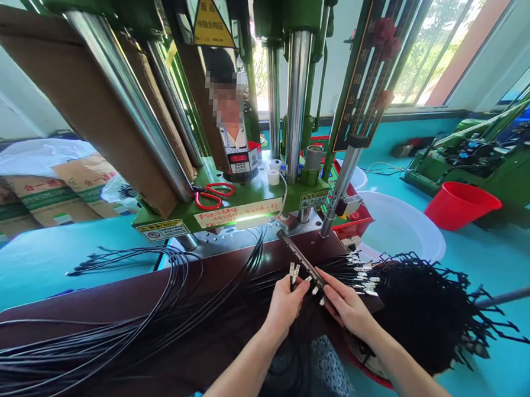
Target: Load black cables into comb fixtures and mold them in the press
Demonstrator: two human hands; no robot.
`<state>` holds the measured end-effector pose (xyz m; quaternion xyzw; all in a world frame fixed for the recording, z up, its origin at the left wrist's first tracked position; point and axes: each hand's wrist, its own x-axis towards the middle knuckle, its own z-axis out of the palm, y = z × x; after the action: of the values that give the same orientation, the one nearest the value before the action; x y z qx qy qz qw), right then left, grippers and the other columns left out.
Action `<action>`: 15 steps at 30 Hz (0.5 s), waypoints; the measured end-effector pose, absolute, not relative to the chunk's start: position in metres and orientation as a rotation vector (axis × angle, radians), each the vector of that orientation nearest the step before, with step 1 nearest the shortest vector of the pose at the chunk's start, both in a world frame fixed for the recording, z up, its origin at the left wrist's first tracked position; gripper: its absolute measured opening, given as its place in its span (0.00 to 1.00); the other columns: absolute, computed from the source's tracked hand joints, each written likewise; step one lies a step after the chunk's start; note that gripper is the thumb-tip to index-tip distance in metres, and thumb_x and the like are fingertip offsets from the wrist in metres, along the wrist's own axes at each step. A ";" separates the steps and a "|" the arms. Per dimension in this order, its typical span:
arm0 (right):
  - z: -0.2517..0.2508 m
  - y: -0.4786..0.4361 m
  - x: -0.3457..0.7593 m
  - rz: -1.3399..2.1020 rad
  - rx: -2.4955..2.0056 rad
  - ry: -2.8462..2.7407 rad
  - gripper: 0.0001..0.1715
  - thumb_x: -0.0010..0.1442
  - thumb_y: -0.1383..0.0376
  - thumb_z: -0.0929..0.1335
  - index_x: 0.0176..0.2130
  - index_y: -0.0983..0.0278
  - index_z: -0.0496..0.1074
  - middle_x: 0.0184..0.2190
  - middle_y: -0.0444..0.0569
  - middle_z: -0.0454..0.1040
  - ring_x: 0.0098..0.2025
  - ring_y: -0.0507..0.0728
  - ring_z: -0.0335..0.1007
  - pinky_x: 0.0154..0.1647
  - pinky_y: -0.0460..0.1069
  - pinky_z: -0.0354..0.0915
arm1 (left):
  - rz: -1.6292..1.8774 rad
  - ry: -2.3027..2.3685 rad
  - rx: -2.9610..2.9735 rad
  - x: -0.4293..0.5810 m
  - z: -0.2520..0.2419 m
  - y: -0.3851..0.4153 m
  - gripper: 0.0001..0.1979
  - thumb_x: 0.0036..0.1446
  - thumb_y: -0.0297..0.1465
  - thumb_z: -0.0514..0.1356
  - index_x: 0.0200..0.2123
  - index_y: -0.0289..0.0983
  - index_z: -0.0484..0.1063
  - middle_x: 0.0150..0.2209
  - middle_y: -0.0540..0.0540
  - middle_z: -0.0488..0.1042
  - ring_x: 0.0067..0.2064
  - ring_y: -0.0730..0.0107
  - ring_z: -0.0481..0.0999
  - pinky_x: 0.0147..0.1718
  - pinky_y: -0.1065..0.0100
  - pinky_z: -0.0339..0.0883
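Note:
My left hand (286, 305) is closed around black cables, with small metal connectors (294, 272) sticking up between thumb and fingers. Another connector shows at its thumb tip, close to a long dark slotted bar (302, 260). My right hand (347, 305) grips the lower end of this bar, which slants up and left toward the machine. A few metal connectors sit along the bar's lower part, near my right fingers. Behind my right hand lies a bundle of cable ends with metal connectors (364, 275) on the brown table (226, 261).
Black cables (120, 327) spread across the table's left side. A green press (247, 191) stands ahead, with red-handled scissors (215, 196) on it. At right are a heap of black cable parts (423, 313), a white basin (397, 223) and a red bucket (460, 204).

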<state>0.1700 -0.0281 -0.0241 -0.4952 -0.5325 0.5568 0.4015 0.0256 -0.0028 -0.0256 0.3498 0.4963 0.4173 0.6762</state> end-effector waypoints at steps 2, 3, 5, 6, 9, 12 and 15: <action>-0.029 -0.029 0.170 1.369 -1.251 -1.422 0.32 0.60 0.52 0.60 0.58 0.64 0.56 0.16 0.38 0.56 0.17 0.46 0.48 0.15 0.42 0.46 | 0.914 1.095 0.827 0.025 -0.028 -0.004 0.19 0.40 0.44 0.63 0.22 0.38 0.58 0.09 0.62 0.50 0.11 0.84 0.46 0.10 0.77 0.39; -0.030 -0.029 0.171 1.370 -1.253 -1.430 0.31 0.60 0.53 0.60 0.58 0.64 0.56 0.16 0.37 0.55 0.17 0.46 0.49 0.15 0.42 0.46 | 0.922 1.091 0.861 0.024 -0.029 -0.004 0.19 0.42 0.45 0.61 0.22 0.38 0.58 0.10 0.61 0.50 0.11 0.84 0.47 0.10 0.77 0.40; -0.032 -0.030 0.172 1.420 -1.259 -1.385 0.31 0.60 0.53 0.60 0.58 0.64 0.56 0.17 0.38 0.55 0.17 0.46 0.49 0.14 0.42 0.46 | 0.986 1.102 0.945 0.021 -0.030 -0.005 0.18 0.45 0.46 0.58 0.23 0.37 0.60 0.12 0.59 0.55 0.13 0.82 0.51 0.12 0.76 0.44; -0.031 -0.030 0.172 1.447 -1.262 -1.339 0.31 0.59 0.52 0.60 0.58 0.64 0.57 0.17 0.38 0.56 0.16 0.46 0.48 0.13 0.41 0.45 | 1.037 1.118 0.990 0.018 -0.030 -0.004 0.19 0.47 0.47 0.57 0.24 0.36 0.62 0.14 0.57 0.57 0.15 0.82 0.53 0.13 0.76 0.46; -0.028 -0.030 0.174 1.471 -1.281 -1.229 0.32 0.58 0.52 0.61 0.57 0.64 0.57 0.18 0.39 0.57 0.14 0.45 0.47 0.11 0.41 0.43 | 1.182 1.208 1.059 0.008 -0.030 -0.002 0.21 0.52 0.48 0.51 0.26 0.34 0.66 0.16 0.56 0.56 0.17 0.81 0.54 0.15 0.76 0.47; -0.025 -0.028 0.176 1.493 -1.267 -1.231 0.32 0.58 0.52 0.61 0.57 0.63 0.57 0.17 0.38 0.57 0.14 0.44 0.46 0.10 0.40 0.43 | 1.172 1.251 1.071 0.001 -0.031 0.001 0.22 0.53 0.49 0.48 0.24 0.35 0.64 0.14 0.57 0.53 0.16 0.81 0.51 0.16 0.75 0.45; -0.025 -0.027 0.177 1.522 -1.218 -1.287 0.30 0.59 0.53 0.62 0.57 0.64 0.58 0.18 0.40 0.60 0.14 0.44 0.46 0.10 0.40 0.43 | 1.016 1.198 1.161 0.001 -0.035 0.002 0.22 0.52 0.49 0.50 0.21 0.36 0.61 0.14 0.56 0.54 0.16 0.80 0.51 0.16 0.74 0.44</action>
<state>0.1775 -0.0269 -0.0252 -0.4796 -0.5070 0.5993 0.3921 0.0012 0.0020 -0.0346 0.4924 0.5080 0.4312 0.5599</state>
